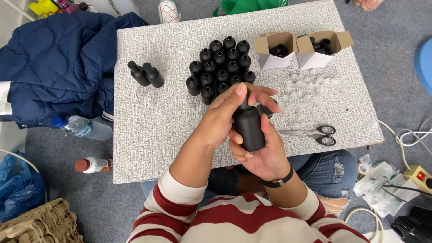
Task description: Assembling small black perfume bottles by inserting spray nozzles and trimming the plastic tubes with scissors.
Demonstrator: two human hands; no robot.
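1. A matte black bottle point(249, 127) — smooth, cylindrical, round-shouldered — is held above the table's near middle.
2. The right hand point(265, 153) wraps its body from below; the left hand point(225, 114) curls closed over its neck and cap.
3. The table point(153, 121) has a pale, woven-textured top.
4. Clustered black bottles point(220, 67) stand just beyond; steel scissors point(315, 133) lie rightward — open surface remains left.

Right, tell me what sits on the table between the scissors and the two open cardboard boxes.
Head view: a scatter of small clear plastic pieces lies between the scissors and the cardboard boxes.
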